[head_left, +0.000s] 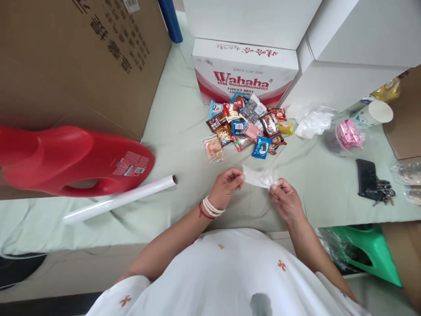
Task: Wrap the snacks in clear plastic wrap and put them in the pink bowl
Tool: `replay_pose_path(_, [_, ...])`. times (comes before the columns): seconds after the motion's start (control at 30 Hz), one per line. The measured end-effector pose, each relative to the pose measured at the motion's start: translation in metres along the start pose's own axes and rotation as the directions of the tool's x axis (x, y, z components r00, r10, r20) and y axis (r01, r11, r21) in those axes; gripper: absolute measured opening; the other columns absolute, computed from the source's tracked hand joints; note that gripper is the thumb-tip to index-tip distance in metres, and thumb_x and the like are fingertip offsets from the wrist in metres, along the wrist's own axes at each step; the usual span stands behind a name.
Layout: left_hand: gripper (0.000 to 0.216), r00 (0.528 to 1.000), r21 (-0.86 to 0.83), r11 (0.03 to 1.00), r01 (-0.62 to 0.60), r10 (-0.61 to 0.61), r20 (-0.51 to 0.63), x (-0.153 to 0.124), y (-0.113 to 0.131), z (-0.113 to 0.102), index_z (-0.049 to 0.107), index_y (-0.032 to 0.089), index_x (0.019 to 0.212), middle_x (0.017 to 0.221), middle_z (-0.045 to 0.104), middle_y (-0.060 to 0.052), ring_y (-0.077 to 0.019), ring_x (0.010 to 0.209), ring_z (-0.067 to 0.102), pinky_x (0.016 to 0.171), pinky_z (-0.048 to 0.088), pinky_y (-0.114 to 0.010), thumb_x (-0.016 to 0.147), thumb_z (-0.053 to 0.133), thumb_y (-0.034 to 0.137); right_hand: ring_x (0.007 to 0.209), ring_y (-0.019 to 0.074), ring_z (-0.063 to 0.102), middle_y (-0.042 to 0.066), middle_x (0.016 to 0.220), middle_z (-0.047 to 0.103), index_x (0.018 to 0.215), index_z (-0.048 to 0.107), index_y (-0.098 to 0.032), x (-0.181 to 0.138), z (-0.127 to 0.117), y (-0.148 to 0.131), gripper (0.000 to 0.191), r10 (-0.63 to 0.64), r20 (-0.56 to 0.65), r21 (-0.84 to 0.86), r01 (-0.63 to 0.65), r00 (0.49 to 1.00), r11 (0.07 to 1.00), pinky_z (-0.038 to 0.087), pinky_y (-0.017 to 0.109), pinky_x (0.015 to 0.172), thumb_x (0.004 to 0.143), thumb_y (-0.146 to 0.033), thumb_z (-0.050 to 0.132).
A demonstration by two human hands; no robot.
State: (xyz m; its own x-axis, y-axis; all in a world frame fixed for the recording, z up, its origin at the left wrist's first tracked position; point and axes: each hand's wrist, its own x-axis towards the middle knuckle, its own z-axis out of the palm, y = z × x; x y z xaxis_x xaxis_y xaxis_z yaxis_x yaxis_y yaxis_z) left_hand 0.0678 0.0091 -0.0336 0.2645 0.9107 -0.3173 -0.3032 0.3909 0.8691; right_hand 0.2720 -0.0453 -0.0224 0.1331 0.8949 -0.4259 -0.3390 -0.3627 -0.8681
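Observation:
My left hand [226, 186] and my right hand [285, 198] pinch the two ends of a small clear plastic bag [259, 177] just above the pale green table cover [174, 131]. The left wrist wears a white bead bracelet and a red string. Beyond the bag lies a pile of several small wrapped snacks [246, 125]; a pink-and-clear packet [213, 149] sits at its left edge and a blue one [262, 147] at its front.
A white roll of film [121, 198] and a red jug [72, 160] lie at left before a big cardboard box [82, 57]. A Wahaha carton [245, 70] and white boxes stand behind. At right: crumpled plastic [314, 122], paper cup [373, 114], phone with keys [370, 179].

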Motion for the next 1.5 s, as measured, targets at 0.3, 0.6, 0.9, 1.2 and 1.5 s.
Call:
replay_pose_path(0.3, [0.016,0.863,0.639,0.714,-0.287,0.482,-0.151,-0.045,0.016,-0.030,0.069,0.021,0.093,0.094,0.066,-0.005,-0.0178,0.086,0.059,0.079,0.049,-0.032,0.090,0.069,0.037,0.052,0.0071,0.031,-0.005,0.061,0.044,0.072,0.060,-0.020,0.012,0.012,-0.012,0.039,0.072,0.235,-0.048,-0.063,0.969,0.997,0.024,0.022,0.048,0.074,-0.048,0.088])
replay_pose_path(0.6, [0.024,0.946,0.534,0.785,-0.313,0.205,0.253,-0.020,0.011,0.011,0.070,0.019,0.083,0.074,0.065,-0.002,-0.0150,0.070,0.057,0.071,0.046,-0.028,0.094,0.063,0.039,0.050,0.0068,0.027,-0.006,0.061,0.043,0.075,0.058,-0.021,0.013,0.029,-0.023,0.042,0.133,0.402,-0.026,-0.134,0.906,0.991,0.020,0.022,0.046,0.077,-0.054,0.083])
replay_pose_path(0.9, [0.038,0.997,0.188,0.980,-0.060,0.051,0.050,-0.023,-0.002,0.002,0.066,0.017,0.081,0.072,0.060,0.001,-0.0115,0.068,0.052,0.067,0.043,-0.025,0.081,0.077,0.053,0.067,0.0123,0.048,-0.002,0.073,0.057,0.087,0.068,-0.023,0.007,0.033,0.008,0.033,-0.036,0.187,-0.189,0.071,0.982,0.979,0.042,0.025,0.062,0.075,-0.049,0.085])
replay_pose_path(1.2, [0.045,0.978,-0.355,0.934,0.030,-0.100,-0.182,-0.024,0.004,-0.032,0.054,0.023,0.085,0.085,0.063,0.006,-0.0121,0.082,0.065,0.076,0.056,-0.028,0.069,0.091,0.042,0.054,0.0072,0.038,-0.005,0.071,0.054,0.080,0.061,-0.022,0.011,0.007,0.001,0.038,0.053,-0.037,0.094,-0.049,0.998,0.994,0.035,0.022,0.050,0.067,-0.042,0.091])
replay_pose_path(1.5, [0.042,0.987,-0.317,0.949,-0.007,-0.045,-0.156,-0.027,0.007,-0.033,0.059,0.020,0.081,0.085,0.069,0.003,-0.0126,0.083,0.069,0.081,0.059,-0.031,0.067,0.093,0.039,0.083,0.0185,0.055,0.006,0.107,0.063,0.113,0.066,-0.026,-0.017,-0.023,-0.017,0.035,-0.612,-0.172,-0.739,0.310,0.772,0.599,0.048,0.035,0.080,0.085,-0.045,0.077])
